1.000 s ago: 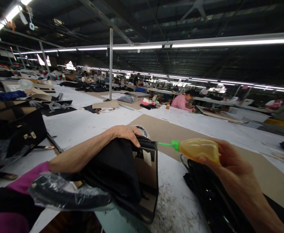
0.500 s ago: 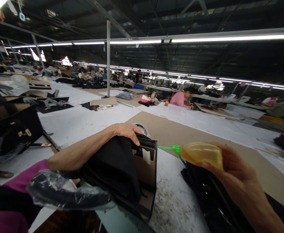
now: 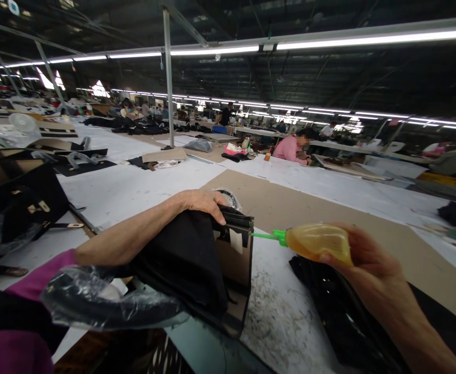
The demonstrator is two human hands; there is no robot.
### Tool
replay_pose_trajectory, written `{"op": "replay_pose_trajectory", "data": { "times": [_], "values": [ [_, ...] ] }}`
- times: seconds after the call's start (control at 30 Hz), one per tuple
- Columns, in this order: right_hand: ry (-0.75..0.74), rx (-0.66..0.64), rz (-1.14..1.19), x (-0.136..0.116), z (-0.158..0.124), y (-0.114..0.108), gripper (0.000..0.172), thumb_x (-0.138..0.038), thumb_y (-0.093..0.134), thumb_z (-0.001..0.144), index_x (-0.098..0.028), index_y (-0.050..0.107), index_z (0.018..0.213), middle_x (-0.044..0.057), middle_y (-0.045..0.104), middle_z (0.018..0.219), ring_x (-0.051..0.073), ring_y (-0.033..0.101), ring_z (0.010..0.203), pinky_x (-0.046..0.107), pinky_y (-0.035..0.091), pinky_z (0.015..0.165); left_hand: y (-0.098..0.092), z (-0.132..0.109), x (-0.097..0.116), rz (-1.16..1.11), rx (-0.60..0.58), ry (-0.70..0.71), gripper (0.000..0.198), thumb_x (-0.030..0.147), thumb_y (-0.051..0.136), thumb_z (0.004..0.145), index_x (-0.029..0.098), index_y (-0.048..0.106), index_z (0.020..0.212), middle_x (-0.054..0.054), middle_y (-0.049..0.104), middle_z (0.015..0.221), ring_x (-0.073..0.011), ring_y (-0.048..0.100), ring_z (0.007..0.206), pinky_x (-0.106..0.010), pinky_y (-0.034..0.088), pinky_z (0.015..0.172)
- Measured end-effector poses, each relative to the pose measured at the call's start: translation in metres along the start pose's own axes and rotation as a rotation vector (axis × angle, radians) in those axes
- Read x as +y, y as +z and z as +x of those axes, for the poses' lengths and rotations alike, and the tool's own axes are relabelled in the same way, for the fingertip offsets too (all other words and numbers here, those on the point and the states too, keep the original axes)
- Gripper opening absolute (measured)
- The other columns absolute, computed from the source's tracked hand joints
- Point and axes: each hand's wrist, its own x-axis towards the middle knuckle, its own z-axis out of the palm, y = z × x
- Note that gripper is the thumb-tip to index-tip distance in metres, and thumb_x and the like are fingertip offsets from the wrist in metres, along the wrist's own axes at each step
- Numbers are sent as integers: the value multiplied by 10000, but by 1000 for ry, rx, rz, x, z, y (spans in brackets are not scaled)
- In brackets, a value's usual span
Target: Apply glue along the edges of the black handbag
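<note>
My left hand (image 3: 206,203) is closed over the top edge of a black bag (image 3: 184,259), thumb on the front side. The bag stands partly turned, its tan inner board and a pale strip showing. A plastic-wrapped handle (image 3: 106,304) hangs from its near side, below my forearm. In my right hand (image 3: 372,265) lies a yellowish squeeze bottle (image 3: 317,241) of amber liquid, gripped round its base. Its thin green nozzle points left, and the tip is at the upper corner edge of the bag; whether it touches, I cannot tell.
Black glossy pieces (image 3: 329,306) lie under my right hand. Other bag parts (image 3: 21,202) stand at the left. White and brown sheets cover the long table (image 3: 165,182). A person in pink (image 3: 288,149) leans over the table further back. A metal post (image 3: 168,78) rises beyond.
The bottle has shifted slightly left and up, with its nozzle still at the bag's edge. My left hand keeps its grip on the bag. The view has tilted slightly downward.
</note>
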Motion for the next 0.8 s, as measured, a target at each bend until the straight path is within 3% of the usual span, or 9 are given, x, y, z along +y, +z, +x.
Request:
{"op": "replay_pose_trajectory", "data": {
  "times": [0.33, 0.8],
  "values": [
    [61, -92, -61, 8, -19, 3, 466, -377, 791, 699, -228, 597, 1096, 35, 655, 992, 242, 627, 846, 257, 512, 772, 5, 2, -1, -100, -41, -31, 258, 273, 718, 568, 149, 720, 795, 11, 656, 669, -132, 548, 619, -231, 412, 598],
    [112, -197, -175, 29, -48, 10, 407, -424, 728, 757, -221, 601, 1085, 42, 644, 1013, 258, 616, 869, 280, 494, 746, 11, 7, 3, -26, -36, -18, 261, 269, 699, 576, 117, 712, 788, 13, 630, 639, -128, 526, 617, -234, 394, 608]
  ]
}}
